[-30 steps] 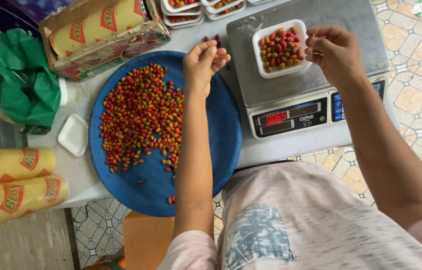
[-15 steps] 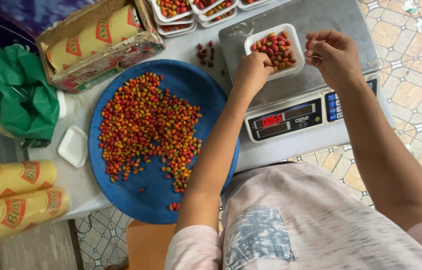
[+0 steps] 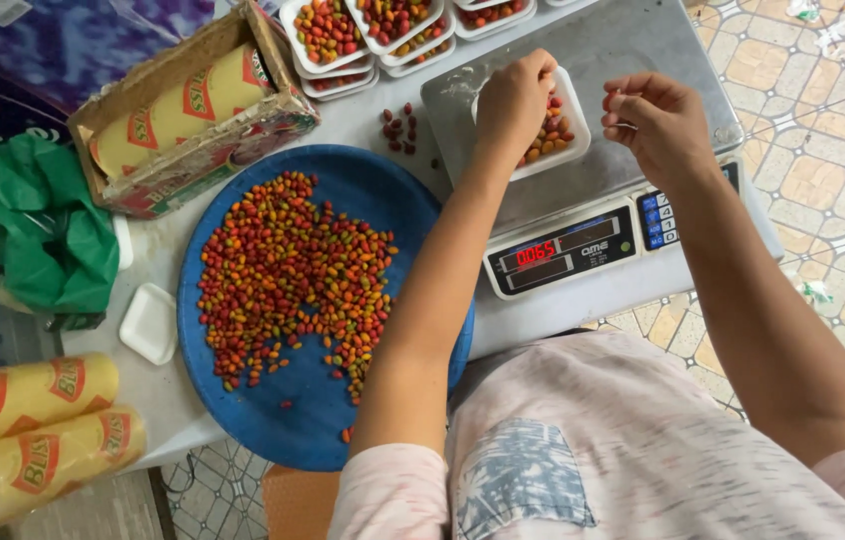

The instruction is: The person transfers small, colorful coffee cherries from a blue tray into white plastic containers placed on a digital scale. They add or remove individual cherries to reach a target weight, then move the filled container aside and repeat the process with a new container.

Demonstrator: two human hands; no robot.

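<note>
Tray (image 3: 575,128) of berries lies under closed left hand (image 3: 515,100); right hand (image 3: 655,118) pinched beside.

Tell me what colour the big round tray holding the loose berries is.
Blue round tray, seen in the head view.

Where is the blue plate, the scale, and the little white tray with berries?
blue plate (image 3: 413,205): head view, bare upper rim.
scale (image 3: 633,60): head view, steel platform.
white tray (image 3: 575,120): head view, right rim.

Beside the brushed, matt metal scale platform (image 3: 643,60), the round blue tray (image 3: 243,400) looks like smooth plastic; left of it lie a crumpled glossy green plastic bag (image 3: 43,230) and a rough, worn cardboard box (image 3: 153,70).
</note>
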